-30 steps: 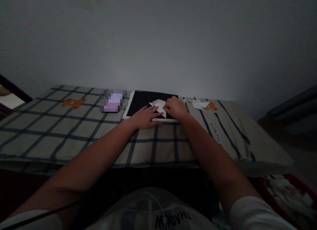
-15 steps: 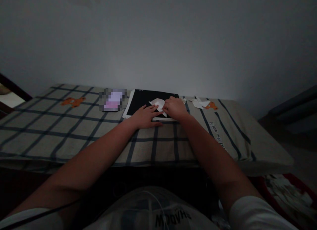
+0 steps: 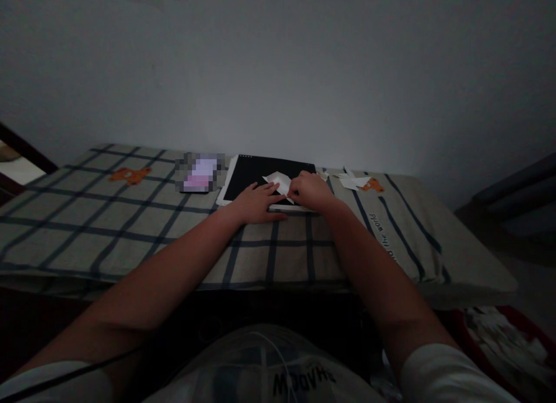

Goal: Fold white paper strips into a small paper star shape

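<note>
A piece of folded white paper [image 3: 280, 180] lies on a black-covered pad [image 3: 247, 172] on the table. My left hand [image 3: 256, 204] rests flat with its fingers spread, the fingertips touching the paper's near left side. At the paper's right edge, my right hand [image 3: 313, 190] is closed, its thumb and fingers pinching the paper. That hand hides part of the right side of the paper and pad.
A checked cloth [image 3: 182, 235] covers the table. Left of the pad lies a phone [image 3: 201, 172] with a lit, blurred screen. Folded white paper pieces [image 3: 353, 180] sit to the right. The wall [image 3: 278, 73] rises directly behind the table.
My right hand has shifted very slightly to the right along the paper's edge. The left hand stays in place, and the view has moved a little.
</note>
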